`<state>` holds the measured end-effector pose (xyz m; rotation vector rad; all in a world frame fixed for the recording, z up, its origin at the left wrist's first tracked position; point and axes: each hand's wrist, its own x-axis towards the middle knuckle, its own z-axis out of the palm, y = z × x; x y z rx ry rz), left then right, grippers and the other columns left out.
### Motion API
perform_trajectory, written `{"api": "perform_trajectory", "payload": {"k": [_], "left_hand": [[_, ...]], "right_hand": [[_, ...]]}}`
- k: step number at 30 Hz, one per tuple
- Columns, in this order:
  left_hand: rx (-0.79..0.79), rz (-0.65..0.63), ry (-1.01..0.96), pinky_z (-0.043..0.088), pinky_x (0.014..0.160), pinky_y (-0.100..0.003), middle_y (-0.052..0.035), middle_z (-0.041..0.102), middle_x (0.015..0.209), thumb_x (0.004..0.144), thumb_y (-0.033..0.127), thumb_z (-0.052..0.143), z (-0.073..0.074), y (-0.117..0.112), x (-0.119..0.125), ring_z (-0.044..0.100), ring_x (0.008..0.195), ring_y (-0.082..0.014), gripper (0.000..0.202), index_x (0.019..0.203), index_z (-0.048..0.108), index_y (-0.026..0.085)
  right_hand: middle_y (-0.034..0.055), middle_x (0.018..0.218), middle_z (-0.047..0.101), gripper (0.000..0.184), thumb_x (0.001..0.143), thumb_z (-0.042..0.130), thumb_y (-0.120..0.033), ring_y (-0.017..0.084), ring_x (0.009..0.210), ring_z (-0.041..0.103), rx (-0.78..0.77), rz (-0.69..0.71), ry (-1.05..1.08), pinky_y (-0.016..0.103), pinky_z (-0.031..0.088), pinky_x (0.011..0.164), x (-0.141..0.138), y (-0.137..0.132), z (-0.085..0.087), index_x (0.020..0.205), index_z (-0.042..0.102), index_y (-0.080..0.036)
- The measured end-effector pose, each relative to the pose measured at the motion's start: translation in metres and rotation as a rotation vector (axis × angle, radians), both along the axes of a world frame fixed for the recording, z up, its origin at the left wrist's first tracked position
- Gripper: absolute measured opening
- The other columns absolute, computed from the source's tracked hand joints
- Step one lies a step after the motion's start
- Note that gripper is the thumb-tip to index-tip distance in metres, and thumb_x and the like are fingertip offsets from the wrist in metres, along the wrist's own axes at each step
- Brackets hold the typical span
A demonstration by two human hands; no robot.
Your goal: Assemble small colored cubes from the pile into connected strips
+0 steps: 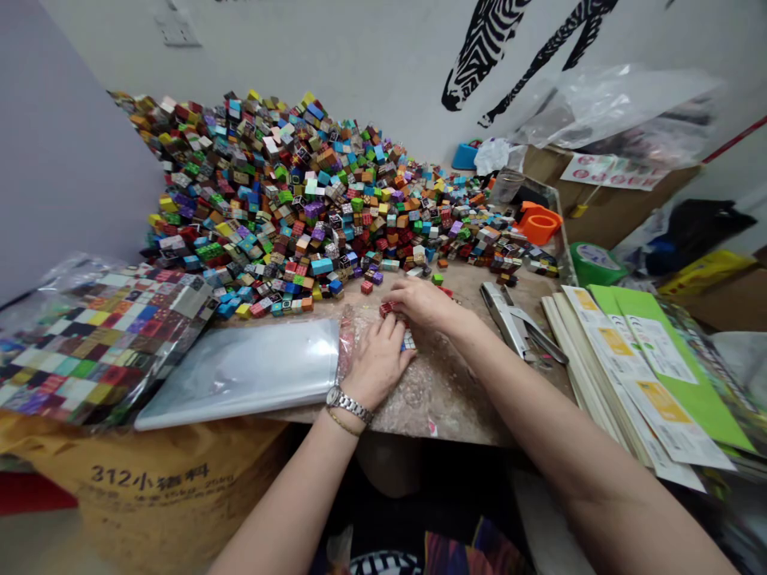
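Observation:
My left hand [379, 359], with a metal watch at the wrist, rests low over the table. Its fingers are bent down together against a small group of printed cubes, of which a white and blue piece [408, 339] shows beside the thumb. Just above it my right hand [418, 302] is closed, thumb and fingers pinching at red cubes [388, 307] at the group's far edge. The two hands touch or nearly touch, and most of the group is hidden under them. Beyond them, a red cube [367, 287] and a green cube [437, 279] lie loose.
A large heap of colourful cubes [335, 208] rises against the wall. Leftward are a bag of packed cubes [108, 343], flat clear plastic bags [245, 367] and a yellow sack [149, 479]. Rightward lie a silver metal tool [506, 319], an orange tape dispenser [540, 225] and stacked cards [647, 375].

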<state>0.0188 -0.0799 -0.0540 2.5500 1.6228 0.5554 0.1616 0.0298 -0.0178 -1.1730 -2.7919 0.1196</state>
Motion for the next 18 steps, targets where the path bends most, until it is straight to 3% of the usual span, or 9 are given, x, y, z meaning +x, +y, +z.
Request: {"api": "perform_trajectory", "payload": {"k": [11,16,18], "left_hand": [[0.022,0.001,-0.012,0.044,0.103,-0.046,-0.0146,0.049,0.141,0.09,0.034,0.059,-0.001,0.0,0.0,0.049,0.124,-0.0304,0.053,0.136,0.044,0.013],[0.002,0.004,-0.011,0.044,0.103,-0.046,-0.0155,0.046,0.144,0.09,0.034,0.059,0.0,0.0,0.0,0.048,0.125,-0.0311,0.05,0.134,0.046,0.013],[0.0,0.001,-0.018,0.043,0.103,-0.045,-0.0168,0.046,0.143,0.09,0.033,0.059,-0.001,-0.001,0.0,0.047,0.126,-0.0311,0.053,0.136,0.044,0.011]], "right_hand": [[0.0043,0.098,0.071,0.016,0.088,0.059,-0.021,0.018,0.094,0.063,-0.117,-0.085,0.064,0.025,0.043,0.081,-0.02,0.005,0.0,0.096,0.073,-0.022],[0.0083,0.119,0.068,0.032,0.093,0.056,-0.028,0.018,0.106,0.062,-0.211,-0.08,0.185,0.026,0.045,0.088,-0.007,0.006,0.001,0.122,0.065,-0.018],[0.0094,0.119,0.068,0.031,0.095,0.052,-0.028,0.019,0.107,0.063,-0.205,-0.102,0.173,0.026,0.045,0.089,-0.001,0.005,0.0,0.121,0.065,-0.017]]}}
